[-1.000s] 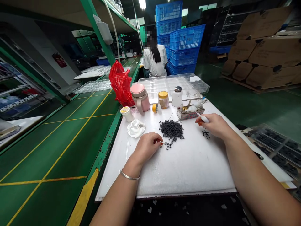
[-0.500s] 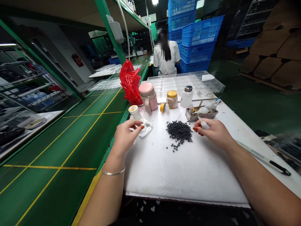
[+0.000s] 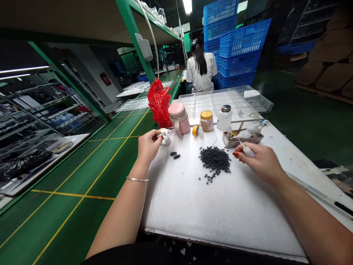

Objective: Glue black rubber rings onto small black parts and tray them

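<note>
My left hand (image 3: 149,145) pinches a crumpled white tissue (image 3: 165,136) at the far left of the white tabletop (image 3: 198,206). A few small black pieces (image 3: 174,155) lie on the table just right of that hand. In my right hand (image 3: 257,156) is a small white squeeze bottle (image 3: 247,150) with a thin tip, held tilted. Left of this hand is a heap of small black rings (image 3: 215,159), with several loose ones in front of it.
Behind the heap stand a pink mug (image 3: 179,118), a yellow tape roll (image 3: 195,131), a yellow-lidded jar (image 3: 206,121), a white metal-capped bottle (image 3: 224,117) and a small box of bottles (image 3: 242,140). A red plastic bag (image 3: 159,105) and clear divided tray (image 3: 217,105) are farther back. A person (image 3: 202,70) sits beyond.
My left hand has taken hold of the tissue and lifted it away, showing the black pieces that it covered. The right hand keeps the squeeze bottle. The view has shifted slightly left.
</note>
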A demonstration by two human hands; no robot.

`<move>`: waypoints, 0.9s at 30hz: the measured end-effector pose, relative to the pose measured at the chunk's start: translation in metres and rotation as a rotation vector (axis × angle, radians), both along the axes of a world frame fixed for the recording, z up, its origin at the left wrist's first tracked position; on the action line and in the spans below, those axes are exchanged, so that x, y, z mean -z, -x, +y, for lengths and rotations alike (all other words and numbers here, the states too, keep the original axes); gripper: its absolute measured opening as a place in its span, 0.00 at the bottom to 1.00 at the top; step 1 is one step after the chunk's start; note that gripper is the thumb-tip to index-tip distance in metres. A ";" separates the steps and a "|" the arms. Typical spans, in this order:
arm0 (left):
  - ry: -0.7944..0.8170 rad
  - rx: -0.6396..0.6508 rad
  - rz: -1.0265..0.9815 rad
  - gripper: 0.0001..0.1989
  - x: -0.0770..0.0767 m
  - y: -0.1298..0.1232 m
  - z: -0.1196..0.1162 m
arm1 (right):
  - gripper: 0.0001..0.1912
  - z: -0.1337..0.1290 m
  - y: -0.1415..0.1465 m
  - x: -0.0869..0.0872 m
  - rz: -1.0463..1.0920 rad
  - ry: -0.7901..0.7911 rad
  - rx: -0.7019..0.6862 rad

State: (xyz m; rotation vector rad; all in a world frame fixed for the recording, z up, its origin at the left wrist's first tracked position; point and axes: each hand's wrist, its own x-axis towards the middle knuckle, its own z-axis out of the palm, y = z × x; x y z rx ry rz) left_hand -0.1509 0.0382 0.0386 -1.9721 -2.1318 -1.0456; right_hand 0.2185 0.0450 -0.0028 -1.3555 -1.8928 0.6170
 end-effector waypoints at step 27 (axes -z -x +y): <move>0.518 0.567 -0.924 0.17 0.009 -0.105 -0.031 | 0.11 -0.019 0.014 -0.010 0.327 0.102 -0.206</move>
